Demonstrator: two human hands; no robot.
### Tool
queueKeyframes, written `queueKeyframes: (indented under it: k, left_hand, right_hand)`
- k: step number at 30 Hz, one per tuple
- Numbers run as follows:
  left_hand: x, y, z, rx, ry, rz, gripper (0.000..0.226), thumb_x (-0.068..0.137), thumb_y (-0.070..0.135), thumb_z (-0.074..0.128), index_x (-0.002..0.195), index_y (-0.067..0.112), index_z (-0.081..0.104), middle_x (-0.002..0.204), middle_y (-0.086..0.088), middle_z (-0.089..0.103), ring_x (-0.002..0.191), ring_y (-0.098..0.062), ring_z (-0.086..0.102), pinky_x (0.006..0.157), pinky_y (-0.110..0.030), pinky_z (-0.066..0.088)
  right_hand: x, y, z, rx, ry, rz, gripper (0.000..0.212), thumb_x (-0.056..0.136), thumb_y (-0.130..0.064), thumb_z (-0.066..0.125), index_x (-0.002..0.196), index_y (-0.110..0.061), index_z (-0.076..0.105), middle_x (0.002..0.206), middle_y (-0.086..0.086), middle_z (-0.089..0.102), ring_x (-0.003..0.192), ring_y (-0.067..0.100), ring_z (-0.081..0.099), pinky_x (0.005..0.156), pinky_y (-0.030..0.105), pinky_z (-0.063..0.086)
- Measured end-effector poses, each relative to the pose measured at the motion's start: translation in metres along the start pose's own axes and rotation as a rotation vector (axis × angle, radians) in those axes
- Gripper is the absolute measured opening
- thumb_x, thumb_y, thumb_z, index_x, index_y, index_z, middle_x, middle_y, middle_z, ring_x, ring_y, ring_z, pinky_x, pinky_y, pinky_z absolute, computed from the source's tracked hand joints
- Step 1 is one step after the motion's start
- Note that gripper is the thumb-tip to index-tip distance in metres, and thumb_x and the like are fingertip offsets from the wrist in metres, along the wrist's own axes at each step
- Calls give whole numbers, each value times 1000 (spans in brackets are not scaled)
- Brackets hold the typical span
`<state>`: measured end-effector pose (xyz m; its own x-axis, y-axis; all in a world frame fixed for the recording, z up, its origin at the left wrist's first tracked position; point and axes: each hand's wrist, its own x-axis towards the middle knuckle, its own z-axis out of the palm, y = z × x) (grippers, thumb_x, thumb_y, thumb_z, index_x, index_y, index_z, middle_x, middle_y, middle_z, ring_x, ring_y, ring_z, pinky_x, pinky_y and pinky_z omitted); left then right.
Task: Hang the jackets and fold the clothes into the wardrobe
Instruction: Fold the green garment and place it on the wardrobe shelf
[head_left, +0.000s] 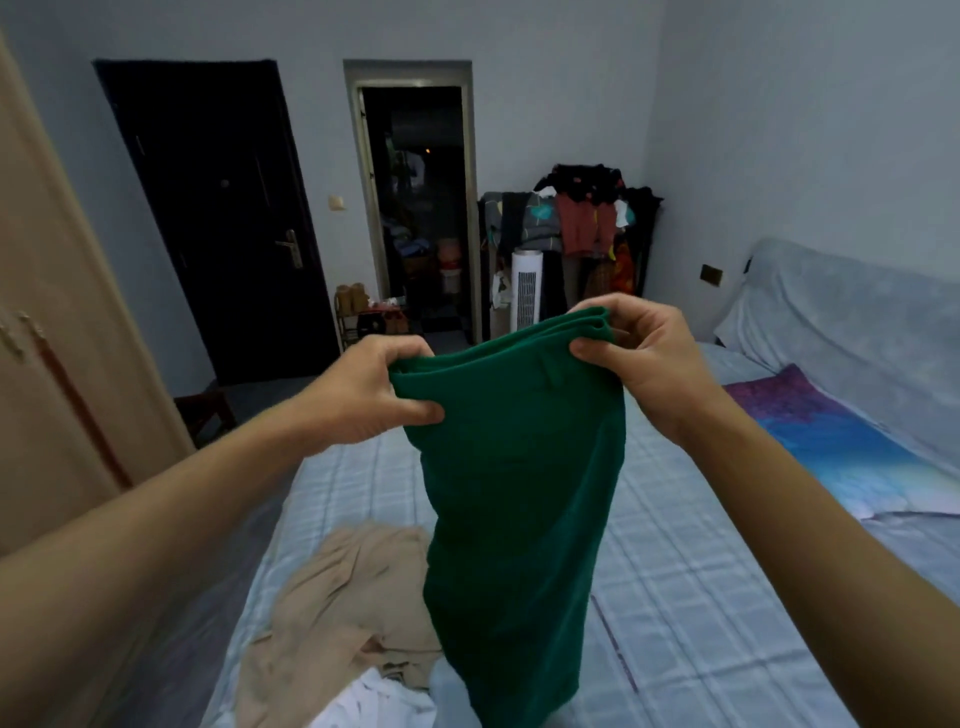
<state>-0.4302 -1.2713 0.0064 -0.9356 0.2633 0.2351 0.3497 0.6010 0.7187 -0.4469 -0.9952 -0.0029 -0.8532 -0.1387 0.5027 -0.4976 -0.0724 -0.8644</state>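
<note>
A dark green garment (519, 493) hangs doubled over in the air above the bed (701, 597). My left hand (369, 395) pinches its upper left edge and my right hand (639, 353) pinches the upper right edge, where several layers are bunched. Its lower end dangles close to the bed. Under it, at the bed's near left, a beige garment (343, 613) lies crumpled, with a white garment (374, 701) at the bottom edge. The beige wardrobe door (57, 338) stands along the left.
A purple and blue blanket (841, 441) lies on the bed's right side. Past the bed's foot are a dark closed door (218, 218), an open doorway (421, 208), a white tower fan (525, 296) and a rack loaded with clothes (576, 223).
</note>
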Motion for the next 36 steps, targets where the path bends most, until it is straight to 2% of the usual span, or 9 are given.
queueKeyframes:
  k: [3,8,15,20,22,25,27,30,36]
  left_hand:
    - [-1,2,2,50,8,40,23,77,6,82,92,15,67,92,-2,73,88,-15,72,79,-41,61]
    - [-5,8,8,-175,115,-24,33,70,2,84,100,5,68,94,-5,76,87,-14,74,73,-27,61]
    - [6,-9,11,-325,-123,-63,31,70,-3,78,98,-5,66,96,-14,76,91,-23,74,74,-26,59]
    - [40,-42,19,-293,-174,-171,33,72,-12,76,99,6,69,98,-6,77,94,-16,73,75,-24,59]
    - [62,-62,28,-231,-134,-219,36,73,-13,76,102,7,70,97,-3,77,93,-13,73,80,-28,60]
    - [104,-89,39,-95,31,-257,29,71,-8,81,89,11,69,87,-1,75,88,-14,72,82,-35,60]
    - [133,-97,37,-43,178,-246,29,69,-3,85,85,14,68,88,-1,74,90,-17,71,81,-37,60]
    - [158,-89,22,-52,336,-77,33,69,0,86,84,22,67,90,3,72,88,-12,70,81,-38,60]
    - [146,-35,-5,-138,444,255,31,72,4,85,88,20,63,93,-3,71,91,-17,71,76,-30,59]
  right_hand:
    - [-7,5,-6,-64,35,1,23,81,10,69,99,-5,70,89,5,75,85,17,72,74,26,58]
    - [-16,14,-18,-23,95,93,24,77,-2,76,100,-3,72,97,12,76,91,25,73,78,30,59]
    - [-13,40,-29,-3,-69,193,22,75,1,71,97,0,67,87,6,76,82,16,72,70,23,57]
    - [11,89,-25,-63,-43,251,14,82,7,69,89,-6,67,82,3,75,77,14,71,68,23,55]
    - [28,119,-23,-95,-3,287,13,82,5,70,88,-6,67,83,8,73,79,18,70,70,27,55]
    - [63,153,-16,-113,74,334,15,81,6,72,87,-7,67,87,12,72,81,21,70,76,35,54]
    - [89,157,-13,-127,124,278,19,81,8,71,86,-10,68,83,5,73,76,14,70,74,30,55]
    - [122,134,-17,-153,162,96,22,80,8,72,86,-12,68,81,-3,73,76,9,69,71,23,56]
    - [126,65,-33,-80,109,-191,18,83,-2,73,92,-16,67,89,-5,73,86,18,70,72,32,59]
